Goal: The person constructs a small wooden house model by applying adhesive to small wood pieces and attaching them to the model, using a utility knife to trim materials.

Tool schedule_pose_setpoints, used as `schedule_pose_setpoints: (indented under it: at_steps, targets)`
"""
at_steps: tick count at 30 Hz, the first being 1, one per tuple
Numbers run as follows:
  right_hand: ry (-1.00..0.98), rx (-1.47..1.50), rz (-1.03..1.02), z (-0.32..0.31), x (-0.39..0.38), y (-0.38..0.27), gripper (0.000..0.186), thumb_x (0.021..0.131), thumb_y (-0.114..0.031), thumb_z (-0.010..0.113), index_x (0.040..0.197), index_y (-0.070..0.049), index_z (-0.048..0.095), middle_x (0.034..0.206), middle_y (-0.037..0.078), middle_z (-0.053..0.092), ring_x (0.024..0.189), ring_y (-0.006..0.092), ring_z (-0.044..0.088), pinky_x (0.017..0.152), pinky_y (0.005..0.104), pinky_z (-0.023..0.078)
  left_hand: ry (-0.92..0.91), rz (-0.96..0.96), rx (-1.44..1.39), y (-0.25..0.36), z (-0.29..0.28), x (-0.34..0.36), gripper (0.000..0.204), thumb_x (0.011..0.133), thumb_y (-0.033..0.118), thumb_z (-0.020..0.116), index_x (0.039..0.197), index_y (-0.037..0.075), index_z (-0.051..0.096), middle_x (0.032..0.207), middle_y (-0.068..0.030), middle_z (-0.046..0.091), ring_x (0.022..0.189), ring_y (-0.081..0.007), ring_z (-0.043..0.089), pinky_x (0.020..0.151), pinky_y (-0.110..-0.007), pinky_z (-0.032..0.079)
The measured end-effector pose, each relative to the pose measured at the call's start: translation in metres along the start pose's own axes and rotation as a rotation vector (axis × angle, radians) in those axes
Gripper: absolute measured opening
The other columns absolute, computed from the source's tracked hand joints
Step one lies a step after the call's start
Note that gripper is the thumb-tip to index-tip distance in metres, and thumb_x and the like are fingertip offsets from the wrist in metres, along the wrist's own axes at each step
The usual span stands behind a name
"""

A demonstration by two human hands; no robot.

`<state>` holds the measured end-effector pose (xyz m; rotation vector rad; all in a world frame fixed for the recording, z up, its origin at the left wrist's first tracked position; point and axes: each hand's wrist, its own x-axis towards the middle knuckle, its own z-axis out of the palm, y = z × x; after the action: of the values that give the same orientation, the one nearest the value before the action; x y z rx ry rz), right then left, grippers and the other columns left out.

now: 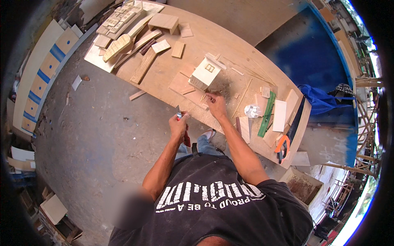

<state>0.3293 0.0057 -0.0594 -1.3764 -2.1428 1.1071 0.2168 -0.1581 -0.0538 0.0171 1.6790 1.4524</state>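
Low in the centre of the frame, the left grip [179, 126] is closed around a slim tool [178, 116] whose grey pointed tip sticks up past the fingers; a red part shows below the fist. It is held in the air just beside the near edge of the desk [197, 51]. The right grip [217, 105], at the centre of the frame and over the desk, is nearly closed, thumb and fingertips pinched together on a small pale wood piece [203, 98]. The piece is partly hidden by the fingers, so its full shape cannot be told.

Just above the right grip stands a small wooden model house [204, 75] with a framed window, near a flat thin board [181, 84] to its left. At the right of the frame lie a crumpled clear wrapper [252, 110], a long green tool [267, 115], a white block [279, 116] and a saw with an orange handle [282, 143]. At the upper left sits a larger wooden model [121, 20], close to loose wood offcuts
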Motion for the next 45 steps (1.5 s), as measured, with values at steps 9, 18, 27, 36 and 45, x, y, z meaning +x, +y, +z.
schedule_pose_setpoints:
  at_steps: [9, 18, 27, 36, 45]
  targets:
    - [0.061, -0.091, -0.13, 0.008, -0.005, 0.009, 0.034, 0.078, -0.021, 0.073, 0.108, -0.005, 0.074, 0.093, 0.012, 0.065, 0.076, 0.0227, 0.062, 0.07, 0.0327, 0.049, -0.003, -0.014, 0.007, 0.0, -0.009, 0.0, 0.025, 0.087, 0.019, 0.071, 0.102, -0.001, 0.068, 0.059, -0.0006, 0.054, 0.044, -0.0108, 0.048, 0.042, -0.028, 0.038]
    - [0.039, 0.019, -0.092, 0.01, -0.011, 0.003, 0.035, 0.077, -0.021, 0.074, 0.108, -0.005, 0.074, 0.093, 0.011, 0.065, 0.078, 0.021, 0.063, 0.071, 0.0317, 0.049, 0.001, -0.025, -0.005, -0.002, -0.013, 0.0, 0.026, 0.087, 0.017, 0.071, 0.104, -0.002, 0.067, 0.058, -0.0016, 0.054, 0.043, -0.0114, 0.048, 0.041, -0.028, 0.038]
    - [0.074, -0.076, -0.179, 0.008, -0.008, 0.006, 0.036, 0.075, -0.021, 0.074, 0.108, -0.005, 0.073, 0.091, 0.011, 0.064, 0.075, 0.0229, 0.061, 0.069, 0.0331, 0.05, 0.002, -0.029, -0.011, -0.001, -0.016, 0.002, 0.027, 0.088, 0.017, 0.071, 0.106, -0.003, 0.067, 0.059, -0.0011, 0.054, 0.043, -0.011, 0.048, 0.042, -0.028, 0.038]
    - [0.024, -0.115, -0.127, 0.002, -0.007, 0.0, 0.036, 0.075, -0.016, 0.068, 0.109, -0.007, 0.073, 0.089, 0.011, 0.065, 0.073, 0.0234, 0.061, 0.068, 0.0336, 0.051, 0.009, -0.031, -0.013, -0.004, -0.02, 0.001, 0.028, 0.088, 0.019, 0.071, 0.106, -0.001, 0.067, 0.057, -0.0008, 0.053, 0.043, -0.0112, 0.048, 0.041, -0.028, 0.037]
    - [0.006, -0.113, -0.071, 0.002, -0.006, -0.003, 0.032, 0.077, -0.018, 0.066, 0.107, -0.014, 0.075, 0.097, 0.013, 0.068, 0.09, 0.0313, 0.067, 0.08, 0.0407, 0.053, 0.007, -0.059, -0.014, 0.001, -0.021, 0.002, 0.025, 0.087, 0.018, 0.071, 0.104, 0.0, 0.067, 0.056, -0.0006, 0.052, 0.042, -0.0114, 0.047, 0.041, -0.028, 0.036]
